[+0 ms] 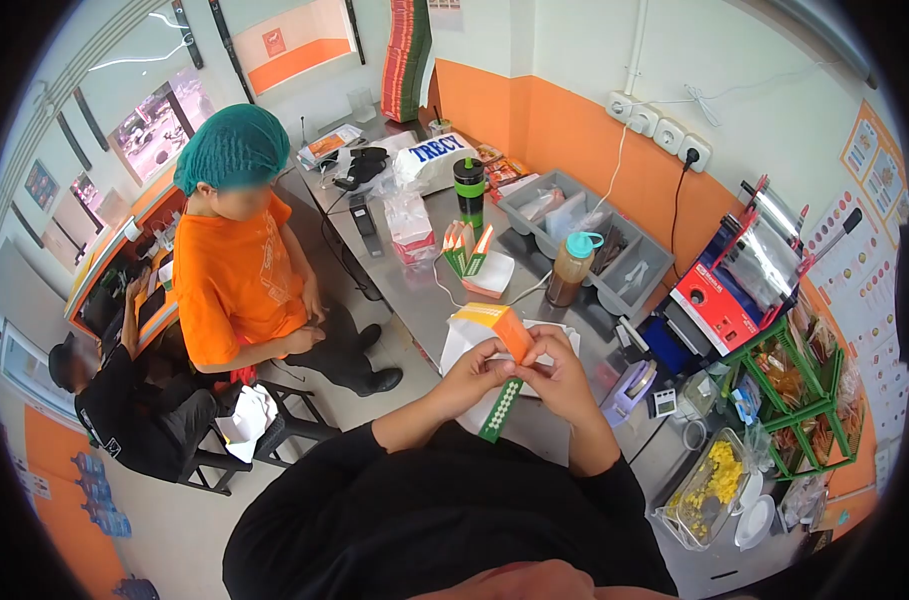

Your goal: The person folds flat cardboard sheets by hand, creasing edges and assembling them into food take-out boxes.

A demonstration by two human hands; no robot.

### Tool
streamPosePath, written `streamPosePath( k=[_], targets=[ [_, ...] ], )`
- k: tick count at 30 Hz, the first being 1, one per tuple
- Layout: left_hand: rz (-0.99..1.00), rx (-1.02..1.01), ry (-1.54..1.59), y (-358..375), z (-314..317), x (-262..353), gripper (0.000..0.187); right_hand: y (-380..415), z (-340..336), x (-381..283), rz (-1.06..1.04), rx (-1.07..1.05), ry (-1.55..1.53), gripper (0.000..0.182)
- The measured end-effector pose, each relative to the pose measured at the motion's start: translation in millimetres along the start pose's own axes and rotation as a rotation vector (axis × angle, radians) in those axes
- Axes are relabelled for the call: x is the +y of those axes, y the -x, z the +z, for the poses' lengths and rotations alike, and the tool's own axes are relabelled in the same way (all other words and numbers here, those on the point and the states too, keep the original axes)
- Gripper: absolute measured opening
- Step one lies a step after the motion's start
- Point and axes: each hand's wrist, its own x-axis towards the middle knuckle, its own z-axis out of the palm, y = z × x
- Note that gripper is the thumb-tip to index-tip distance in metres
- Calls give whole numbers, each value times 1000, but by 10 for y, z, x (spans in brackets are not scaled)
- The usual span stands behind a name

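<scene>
Close in front of my body, a printed cardboard food box [510,330] in orange, yellow and green is between my two hands. My left hand [474,376] pinches its near left side, thumb up against the card. On the other side my right hand [559,378] grips the orange panel, its fingertips close to the left thumb. A green patterned flap [499,412] hangs below the fingers. White paper sheets [464,340] lie on the metal table under the hands. Beyond them stand several folded orange-and-green cartons [466,250] beside a white paper tray [490,275].
A tumbler [469,190], a blue-lidded bottle [571,268] and a grey divided bin [629,262] stand behind. To the right are a red sealing machine [714,305], tape dispenser [630,390] and container of yellow food [709,480]. A person in orange [234,280] stands left; another sits behind.
</scene>
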Motion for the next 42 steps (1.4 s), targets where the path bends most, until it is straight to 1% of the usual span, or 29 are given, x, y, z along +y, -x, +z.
streamPosePath(
  k=[1, 3, 4, 6, 7, 9, 10, 12, 13, 14, 17, 19, 21, 22, 24, 25, 27, 29, 30, 31, 33, 34, 35, 36, 37, 39, 40, 41, 42],
  targets=[
    [-1, 1, 0, -13, -18, -8, 35, 5, -7, 53, 1, 0, -1, 16],
    [20, -6, -291, -51, -87, -62, 33, 5, -14, 148, -46, -53, 109, 24],
    [21, -6, -289, -68, -125, -86, 33, 10, -4, 114, -45, -54, 109, 24],
    [-25, 118, -86, -96, -219, -114, 33, 2, 32, -8, 105, -20, -34, 36],
    [-21, 120, -87, -106, -278, -105, 33, 12, 8, 24, 103, -24, -33, 36],
    [-55, 236, 327, -114, -419, -90, 29, 54, -80, 89, 24, -41, -47, 61],
    [-31, 285, 425, -166, -500, -104, 32, 55, -117, 56, 22, -46, -44, 61],
    [-100, 315, 529, -171, -514, -32, 34, 64, -167, -65, -216, -210, 373, 75],
    [-175, 344, 630, -162, -502, 29, 37, 68, -169, -51, -217, -213, 374, 75],
    [-270, 277, 709, -153, -556, 26, 40, 89, -166, -24, -241, -234, 388, 75],
    [-309, 179, 781, -155, -651, -35, 45, 85, -139, -41, -299, -261, 421, 72],
    [-319, 209, 775, -169, -635, -19, 45, 72, -96, -75, -333, -268, 441, 69],
    [-326, 241, 770, -175, -643, -10, 45, 58, -53, -100, -422, -287, 644, 70],
    [-319, 190, 778, -176, -681, -8, 46, 49, -44, -93, -426, -288, 647, 70],
    [-307, 138, 783, -194, -725, -34, 46, 44, -22, -49, -499, -173, 700, 64],
    [-291, 175, 772, -210, -737, -68, 43, 33, -15, -36, -508, -173, 703, 64],
    [-272, 209, 758, -205, -849, -256, 41, 28, -5, -10, -555, -25, 660, 51],
    [-303, -38, 1058, -194, -1039, -538, 36, 6, 7, 59, -544, 29, 624, 46],
    [-356, 31, 974, -150, -852, -387, 35, -2, 12, 93, -527, 80, 584, 41],
    [-355, 28, 970, -106, -695, -244, 35, -7, 20, 114, -532, 84, 585, 41],
    [-458, 22, 735, -29, -439, 2, 38, -11, 28, 157, -461, 211, 560, 33],
    [-462, -138, 586, 15, -370, 108, 39, -12, 23, 231, -465, 211, 563, 33],
    [-460, -140, 585, 74, -307, 246, 39, -8, 24, 334, -386, 333, 412, 26],
    [-451, -267, 364, 139, -257, 402, 39, 0, 23, 387, -303, 450, 260, 19],
    [-439, -390, 141, 179, -255, 525, 39, 16, 0, 382, -303, 450, 261, 19],
    [-392, -408, 152, 90, -409, 569, 44, 75, -55, 352, -54, 423, -175, 14],
    [-23, -539, 409, -56, -601, 440, 48, 12, -9, 288, -196, 469, -69, 20],
    [357, -651, 657, -127, -706, 373, 53, 2, -6, 261, -192, 469, -72, 20],
    [355, -648, 656, -127, -621, 411, 53, -3, 2, 241, -217, 409, -46, 20]
  ],
)
